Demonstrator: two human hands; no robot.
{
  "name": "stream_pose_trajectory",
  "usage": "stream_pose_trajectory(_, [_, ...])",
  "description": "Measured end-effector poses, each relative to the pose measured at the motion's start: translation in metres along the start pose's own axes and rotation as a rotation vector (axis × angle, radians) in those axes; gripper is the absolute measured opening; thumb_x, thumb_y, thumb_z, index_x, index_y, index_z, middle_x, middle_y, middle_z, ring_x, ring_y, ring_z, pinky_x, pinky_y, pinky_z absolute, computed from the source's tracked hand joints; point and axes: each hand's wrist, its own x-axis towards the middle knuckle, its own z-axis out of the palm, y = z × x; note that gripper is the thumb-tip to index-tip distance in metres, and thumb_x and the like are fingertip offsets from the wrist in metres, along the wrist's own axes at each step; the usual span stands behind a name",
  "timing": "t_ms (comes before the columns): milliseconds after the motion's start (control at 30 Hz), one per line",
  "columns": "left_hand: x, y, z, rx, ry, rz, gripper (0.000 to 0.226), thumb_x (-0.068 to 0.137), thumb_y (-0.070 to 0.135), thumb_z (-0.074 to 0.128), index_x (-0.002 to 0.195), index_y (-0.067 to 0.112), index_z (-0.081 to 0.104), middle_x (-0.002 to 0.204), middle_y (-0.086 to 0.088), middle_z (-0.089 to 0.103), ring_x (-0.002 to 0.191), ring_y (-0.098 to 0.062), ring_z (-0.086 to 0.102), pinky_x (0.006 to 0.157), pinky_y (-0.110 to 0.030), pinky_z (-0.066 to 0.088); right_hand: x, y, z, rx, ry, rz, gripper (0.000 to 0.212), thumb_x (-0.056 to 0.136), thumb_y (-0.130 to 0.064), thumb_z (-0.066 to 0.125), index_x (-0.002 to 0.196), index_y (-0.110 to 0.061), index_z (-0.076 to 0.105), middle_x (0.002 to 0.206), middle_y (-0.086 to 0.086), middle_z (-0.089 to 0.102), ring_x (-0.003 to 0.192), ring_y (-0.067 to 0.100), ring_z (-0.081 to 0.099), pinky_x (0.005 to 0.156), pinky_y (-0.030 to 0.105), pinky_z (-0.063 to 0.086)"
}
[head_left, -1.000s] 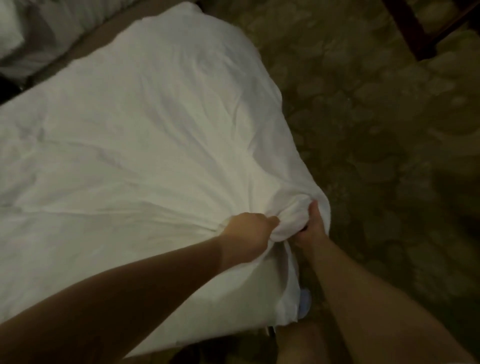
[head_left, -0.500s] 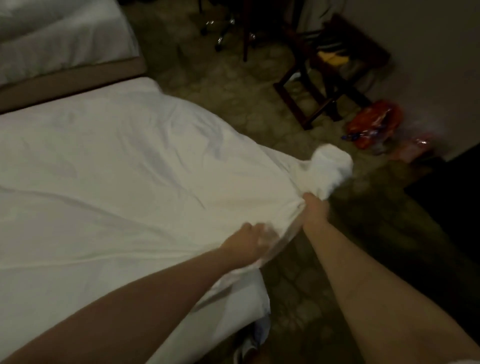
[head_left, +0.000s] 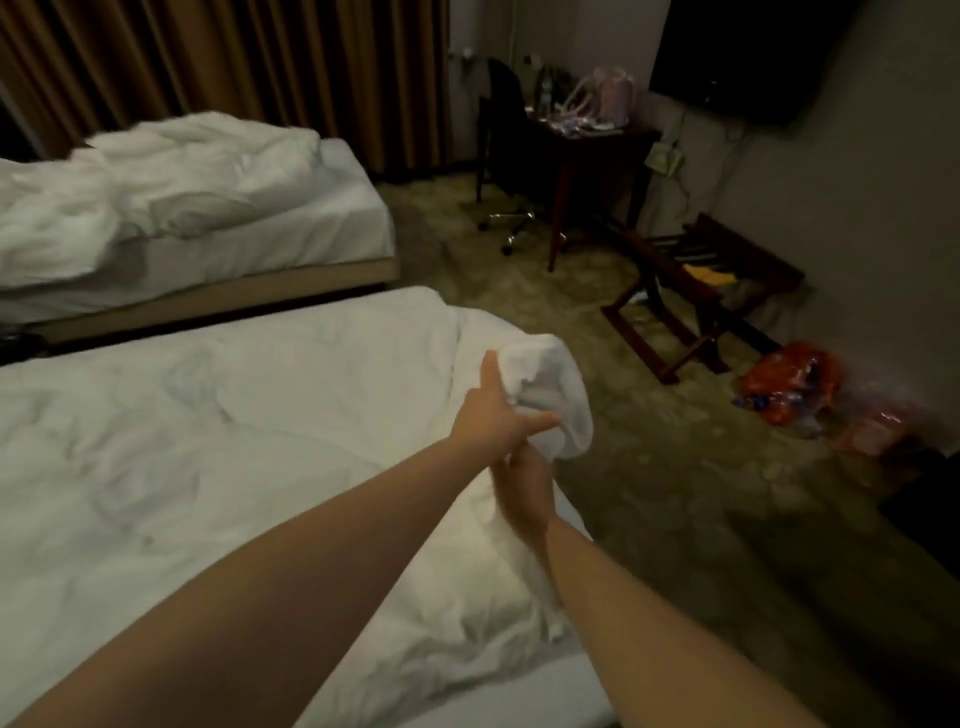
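Here the left hand (head_left: 491, 415) lays straight fingers on the raised, bunched corner of the rumpled white cloth duvet (head_left: 208, 441), while the right hand (head_left: 522, 491), just beneath, grips the fabric.

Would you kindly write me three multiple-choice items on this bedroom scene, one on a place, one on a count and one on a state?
1. Where do the orange bags lie?
A on a chair; B on the floor; C on the desk.
2. How many beds show?
A one; B two; C three.
3. How is the duvet corner at this moment?
A spread flat; B bunched up in the hands; C tucked under a mattress.

Key:
1 B, they lie on the floor beside the luggage rack.
2 B, a near bed and a far bed.
3 B, the right hand grips it from below and the left hand touches it with straight fingers.
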Motion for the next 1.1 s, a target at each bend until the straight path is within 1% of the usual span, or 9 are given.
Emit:
stream_pose_trajectory(100, [0.004, -0.026, -0.044, 0.314, 0.180, -0.064, 0.048, 0.095, 0.027, 0.049, 0.140, 0.016, 0.036, 0.133, -0.013, 0.053, 0.120, -0.032, 0.051, 0.097, -0.033, 0.039, -0.005, -0.008, 0.037, 0.026, -0.283, -0.092, 0.045, 0.095, -0.020, 0.052, 0.139, -0.022, 0.045, 0.123, 0.001, 0.059, 0.114, 0.019, 0.056, 0.096, 0.034, 0.046])
stream_pose_trajectory(167, [0.004, -0.044, -0.061, 0.353, 0.240, -0.076, 0.032, 0.098, 0.022, 0.038, 0.124, 0.012, 0.054, 0.125, -0.011, 0.059, 0.116, -0.030, 0.053, 0.092, -0.029, 0.038, 0.004, -0.012, 0.053, 0.257, -0.395, 0.023, 0.044, 0.095, -0.016, 0.054, 0.133, -0.036, 0.049, 0.123, -0.007, 0.059, 0.113, 0.013, 0.055, 0.097, 0.031, 0.046])
stream_pose_trajectory(267, [0.007, -0.065, -0.066, 0.329, 0.225, -0.060, 0.029, 0.097, 0.018, 0.040, 0.116, 0.013, 0.060, 0.120, -0.008, 0.062, 0.114, -0.027, 0.054, 0.091, -0.026, 0.038, 0.024, -0.002, 0.054, 0.670, -0.223, 0.396, 0.024, 0.099, -0.028, 0.046, 0.110, -0.020, 0.065, 0.113, 0.009, 0.067, 0.112, 0.028, 0.060, 0.095, 0.038, 0.049])
stream_pose_trajectory(367, [0.019, -0.088, -0.062, 0.437, 0.064, 0.033, 0.032, 0.093, 0.016, 0.051, 0.123, 0.016, 0.061, 0.126, -0.007, 0.060, 0.120, -0.023, 0.052, 0.096, -0.023, 0.033, 0.052, 0.014, 0.038, 0.851, -0.090, 0.638, 0.051, 0.100, -0.041, 0.038, 0.136, -0.005, 0.046, 0.135, 0.014, 0.052, 0.120, 0.034, 0.052, 0.101, 0.045, 0.043])
stream_pose_trajectory(500, [0.054, -0.112, -0.046, 0.652, -0.321, 0.037, 0.041, 0.082, 0.029, 0.072, 0.118, 0.010, 0.065, 0.120, -0.012, 0.053, 0.115, -0.025, 0.052, 0.094, -0.023, 0.035, 0.109, 0.041, 0.016, 0.781, 0.006, 0.726, 0.064, 0.098, -0.057, 0.030, 0.145, -0.013, 0.033, 0.142, 0.011, 0.044, 0.129, 0.036, 0.044, 0.099, 0.041, 0.039])
stream_pose_trajectory(633, [0.093, -0.110, -0.031, 0.769, -0.378, 0.037, 0.031, 0.084, 0.023, 0.066, 0.114, 0.019, 0.067, 0.123, -0.006, 0.047, 0.121, -0.023, 0.048, 0.097, -0.029, 0.040, 0.198, 0.129, 0.022, 0.556, -0.093, 0.904, 0.130, 0.034, -0.095, 0.059, 0.143, -0.029, 0.030, 0.136, 0.010, 0.047, 0.116, 0.039, 0.051, 0.095, 0.056, 0.045])
stream_pose_trajectory(867, [0.138, -0.118, -0.017, 0.994, -0.391, -0.198, 0.020, 0.091, 0.016, 0.048, 0.106, 0.018, 0.061, 0.115, -0.008, 0.051, 0.106, -0.026, 0.054, 0.086, -0.031, 0.043, 0.237, 0.112, 0.013, 0.378, -0.219, 1.068, 0.102, 0.060, -0.089, 0.051, 0.141, -0.033, 0.023, 0.136, 0.011, 0.041, 0.112, 0.038, 0.047, 0.091, 0.056, 0.045])
stream_pose_trajectory(1000, [0.154, -0.114, -0.020, 0.721, -0.717, -0.421, 0.048, 0.084, -0.004, 0.056, 0.130, 0.011, 0.056, 0.117, -0.010, 0.058, 0.103, -0.019, 0.052, 0.078, -0.019, 0.042, 0.262, 0.124, 0.015, 0.305, -0.287, 1.121, 0.098, 0.072, -0.089, 0.033, 0.145, -0.025, 0.023, 0.142, 0.015, 0.039, 0.120, 0.042, 0.045, 0.094, 0.054, 0.042])
stream_pose_trajectory(1100, [0.157, -0.098, -0.020, 0.508, -0.930, -0.660, 0.064, 0.076, -0.018, 0.059, 0.134, 0.008, 0.050, 0.104, -0.006, 0.060, 0.104, -0.025, 0.054, 0.084, -0.033, 0.048, 0.274, 0.134, 0.022, 0.207, -0.305, 1.050, 0.091, 0.081, -0.081, 0.029, 0.149, -0.021, 0.017, 0.151, 0.011, 0.031, 0.132, 0.037, 0.037, 0.104, 0.047, 0.035])
